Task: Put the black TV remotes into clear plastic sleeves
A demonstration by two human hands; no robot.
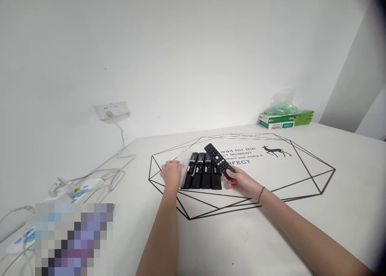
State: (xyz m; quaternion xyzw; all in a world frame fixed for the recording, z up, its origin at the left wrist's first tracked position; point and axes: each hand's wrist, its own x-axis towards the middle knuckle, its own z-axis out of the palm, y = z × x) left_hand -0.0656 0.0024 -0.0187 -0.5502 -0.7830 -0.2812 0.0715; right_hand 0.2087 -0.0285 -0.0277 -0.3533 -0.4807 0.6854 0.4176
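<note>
My right hand (237,178) grips the lower end of a black remote control (217,158), its buttons facing up, held tilted over the right side of a row of black remotes. That row (201,171) lies on the printed mat, several pieces side by side with dark compartments and glossy lower ends showing. Just left of the row rests my left hand (171,172), fingers bent and pointing away; what lies under its fingertips, if anything, is hidden.
The white mat (280,175) has black lines, lettering and a deer. Green and white boxes (276,121) with a plastic bag (283,105) stand at the back right. Power strips (87,185) and cables lie left, below a wall socket (113,109). A pixelated patch covers the lower left.
</note>
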